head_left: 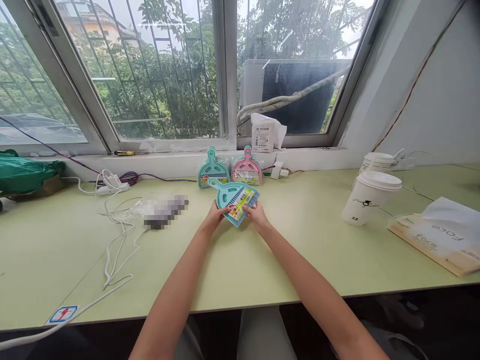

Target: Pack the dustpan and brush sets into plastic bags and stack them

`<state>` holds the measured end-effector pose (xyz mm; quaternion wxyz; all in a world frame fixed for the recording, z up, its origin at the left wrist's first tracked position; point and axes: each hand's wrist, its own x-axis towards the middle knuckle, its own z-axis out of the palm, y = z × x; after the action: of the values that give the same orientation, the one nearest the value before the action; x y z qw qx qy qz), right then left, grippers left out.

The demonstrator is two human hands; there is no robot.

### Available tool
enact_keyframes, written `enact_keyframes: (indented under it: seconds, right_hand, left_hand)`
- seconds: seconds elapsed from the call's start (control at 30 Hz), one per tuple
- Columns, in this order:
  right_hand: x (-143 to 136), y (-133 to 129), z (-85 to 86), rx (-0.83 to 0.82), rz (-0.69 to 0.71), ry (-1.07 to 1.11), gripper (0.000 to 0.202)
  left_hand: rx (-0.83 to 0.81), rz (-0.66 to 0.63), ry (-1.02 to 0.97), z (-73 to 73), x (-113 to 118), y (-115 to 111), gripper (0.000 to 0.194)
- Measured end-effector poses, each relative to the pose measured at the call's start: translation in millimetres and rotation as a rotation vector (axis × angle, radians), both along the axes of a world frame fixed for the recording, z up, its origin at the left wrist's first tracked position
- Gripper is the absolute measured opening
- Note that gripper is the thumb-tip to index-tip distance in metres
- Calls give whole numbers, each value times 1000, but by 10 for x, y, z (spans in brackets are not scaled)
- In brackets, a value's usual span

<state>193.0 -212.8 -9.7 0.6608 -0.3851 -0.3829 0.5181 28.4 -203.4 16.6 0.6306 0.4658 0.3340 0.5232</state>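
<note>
A teal dustpan and brush set (228,192) with a yellow label is held tilted above the table, its handle toward the upper left. My left hand (216,216) grips its lower left edge, the thumb on the front. My right hand (257,215) grips its lower right side, thumb on the label. Just behind, more teal sets (212,167) lean upright against the wall under the window. A pink set (247,167) leans beside them on the right.
White cups (369,197) and a tissue pack (437,237) are on the right. White cables (120,240), a power strip (112,187) and a blurred object (166,212) lie left. A green bag (28,172) sits far left. A screwdriver (125,153) rests on the sill.
</note>
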Motion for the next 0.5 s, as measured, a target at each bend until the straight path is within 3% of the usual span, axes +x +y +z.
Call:
enact_keyframes:
  seconds: [0.17,0.27,0.33,0.43,0.5]
  right_hand:
    - [26,-23,74,-111,35,183,33]
    - [46,-4,69,-122,35,213,32]
    - [73,17,51,-128,18,220,32]
    - [134,42,29,-126,-20,227,32]
    - [178,51,28,-131,-46,246,32]
  left_hand:
    - [45,-116,92,47,-36,-32,61]
    - [62,-81,275,69,-102,22,38]
    - [123,96,470,94,-188,71,31]
    - [366,545,844,159,-430,115,20]
    - [515,834,1095,196,-671,117,26]
